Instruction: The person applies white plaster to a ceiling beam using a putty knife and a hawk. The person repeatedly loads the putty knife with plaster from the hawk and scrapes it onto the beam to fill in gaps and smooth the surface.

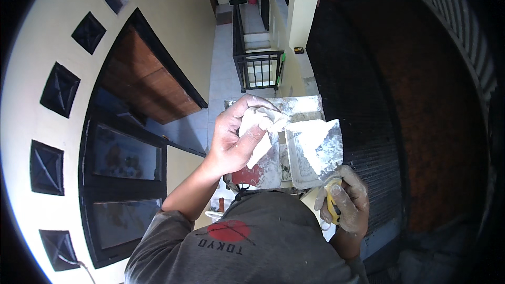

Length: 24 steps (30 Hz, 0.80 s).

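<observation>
My left hand (234, 139) is closed round a white crumpled sheet (259, 150), thumb on top; whether it is paper or plastic I cannot tell. White dust coats its fingers. My right hand (350, 200), also dusty, is wrapped round the yellow handle (333, 205) of a putty knife. Its wide blade (331, 158) points away from me, smeared with white putty (314, 139). Under the blade lies a shallow whitish tray (299, 176), partly hidden by it. Both hands are over a work surface (302, 104) spattered with white.
A black railing (258, 68) encloses stairs ahead. On the left are a cream wall (158, 0), dark vents and a brown door (152, 73). At the right a low ledge (300, 66) borders a dark drop, with a small yellow-black object (299, 50) on it.
</observation>
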{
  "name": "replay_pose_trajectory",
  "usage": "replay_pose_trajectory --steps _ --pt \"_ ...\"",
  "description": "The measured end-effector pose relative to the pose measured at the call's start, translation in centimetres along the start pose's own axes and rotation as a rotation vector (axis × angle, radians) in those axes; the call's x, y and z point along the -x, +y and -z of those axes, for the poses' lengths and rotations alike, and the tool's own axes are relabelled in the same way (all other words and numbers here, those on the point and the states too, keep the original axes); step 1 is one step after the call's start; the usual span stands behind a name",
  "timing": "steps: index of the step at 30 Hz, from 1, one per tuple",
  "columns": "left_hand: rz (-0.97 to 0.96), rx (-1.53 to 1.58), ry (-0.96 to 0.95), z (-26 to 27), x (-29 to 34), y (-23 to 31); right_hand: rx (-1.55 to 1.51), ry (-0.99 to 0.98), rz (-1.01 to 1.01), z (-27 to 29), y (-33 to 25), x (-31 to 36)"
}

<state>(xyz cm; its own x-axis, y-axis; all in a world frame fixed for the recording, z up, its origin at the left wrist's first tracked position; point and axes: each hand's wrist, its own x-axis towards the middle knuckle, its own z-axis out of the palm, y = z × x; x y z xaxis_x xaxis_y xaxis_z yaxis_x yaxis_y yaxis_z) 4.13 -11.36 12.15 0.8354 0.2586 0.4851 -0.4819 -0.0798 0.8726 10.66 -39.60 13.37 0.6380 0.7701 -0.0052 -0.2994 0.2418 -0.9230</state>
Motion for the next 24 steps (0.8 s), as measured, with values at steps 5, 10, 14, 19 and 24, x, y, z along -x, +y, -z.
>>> replay_pose_trajectory --steps 5,10,14,19,24 --pt "-0.106 -0.095 0.098 -0.5 -0.4 0.0 -0.038 -0.101 -0.079 -0.4 -0.2 0.0" --pt "-0.135 -0.105 0.039 -0.6 -0.5 0.3 -0.066 -0.169 -0.139 -0.9 -0.2 -0.2" --pt "-0.01 0.058 -0.076 -1.7 -0.9 1.7 -0.078 -0.198 -0.14 -0.4 -0.5 -0.3" --pt "-0.008 -0.002 -0.143 -1.2 -0.6 1.7 -0.071 -0.161 -0.135 -1.0 0.0 -0.1" --pt "0.021 -0.008 -0.172 -0.8 -0.9 1.4 -0.047 -0.189 -0.113 -0.4 -0.1 0.0"
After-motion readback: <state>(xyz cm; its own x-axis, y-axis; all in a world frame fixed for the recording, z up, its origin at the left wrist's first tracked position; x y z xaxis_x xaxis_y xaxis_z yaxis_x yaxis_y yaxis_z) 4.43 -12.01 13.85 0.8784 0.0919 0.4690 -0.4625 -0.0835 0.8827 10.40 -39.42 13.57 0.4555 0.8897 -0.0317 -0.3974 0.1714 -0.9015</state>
